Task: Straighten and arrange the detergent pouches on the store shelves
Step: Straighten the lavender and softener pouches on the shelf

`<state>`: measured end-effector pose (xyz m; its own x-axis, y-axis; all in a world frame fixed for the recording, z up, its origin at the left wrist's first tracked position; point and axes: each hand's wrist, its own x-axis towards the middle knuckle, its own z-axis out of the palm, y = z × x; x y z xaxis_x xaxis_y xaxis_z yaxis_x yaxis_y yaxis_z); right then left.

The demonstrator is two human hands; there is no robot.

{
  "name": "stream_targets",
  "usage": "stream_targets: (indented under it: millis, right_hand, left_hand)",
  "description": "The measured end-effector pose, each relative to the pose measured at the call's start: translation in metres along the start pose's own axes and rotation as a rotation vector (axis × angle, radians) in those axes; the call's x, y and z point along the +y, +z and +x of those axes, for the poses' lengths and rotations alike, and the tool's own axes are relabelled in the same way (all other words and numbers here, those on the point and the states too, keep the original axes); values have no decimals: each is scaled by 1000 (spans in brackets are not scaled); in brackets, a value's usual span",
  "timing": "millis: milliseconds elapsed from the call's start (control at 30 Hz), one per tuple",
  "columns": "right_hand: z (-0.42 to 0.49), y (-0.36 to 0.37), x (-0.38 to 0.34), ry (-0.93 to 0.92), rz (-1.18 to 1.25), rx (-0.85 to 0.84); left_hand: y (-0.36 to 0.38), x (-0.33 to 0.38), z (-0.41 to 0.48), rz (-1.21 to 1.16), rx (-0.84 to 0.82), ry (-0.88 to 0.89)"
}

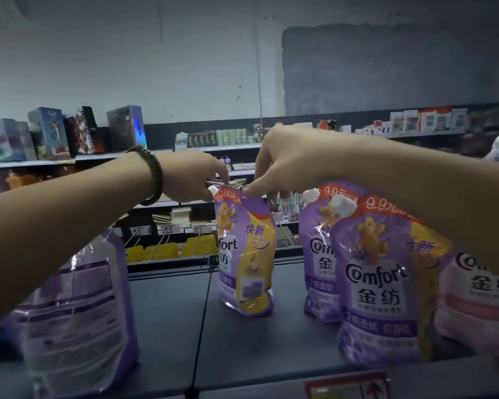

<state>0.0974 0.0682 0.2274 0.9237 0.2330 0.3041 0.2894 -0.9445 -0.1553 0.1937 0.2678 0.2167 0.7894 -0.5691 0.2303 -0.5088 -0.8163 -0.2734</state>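
Note:
A purple and yellow Comfort pouch [244, 254] stands upright at the middle of the dark shelf top [167, 312]. My left hand [193, 177], with a dark bead bracelet on the wrist, pinches its top left corner by the white cap. My right hand [283, 162] pinches the top edge from the right. Two more purple pouches stand to the right, one in front [383, 286] and one behind [317, 254]. A pink pouch [478, 300] sits at the far right under my right forearm. At the left a purple pouch [78, 312] shows its printed back.
Across the aisle run shelves with boxed goods [55, 133], small bottles [231, 136] and yellow packs [167, 250]. A red and white price label [349, 387] is fixed to the shelf's front edge. A thin seam [202, 318] divides the shelf top.

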Motion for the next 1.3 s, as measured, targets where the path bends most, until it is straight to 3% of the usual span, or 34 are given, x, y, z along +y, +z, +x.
stream_targets:
  millis: [300,900,1300]
  right_hand:
    - [21,15,-16,67,-46,-129]
    - [29,19,-12,49,-416,86]
    - [24,14,4,62,-482,52]
  left_hand:
    - [8,-9,16,-10,8,96]
    - [22,-9,23,46,167,93]
    - [5,-6,4,-125,-13,22]
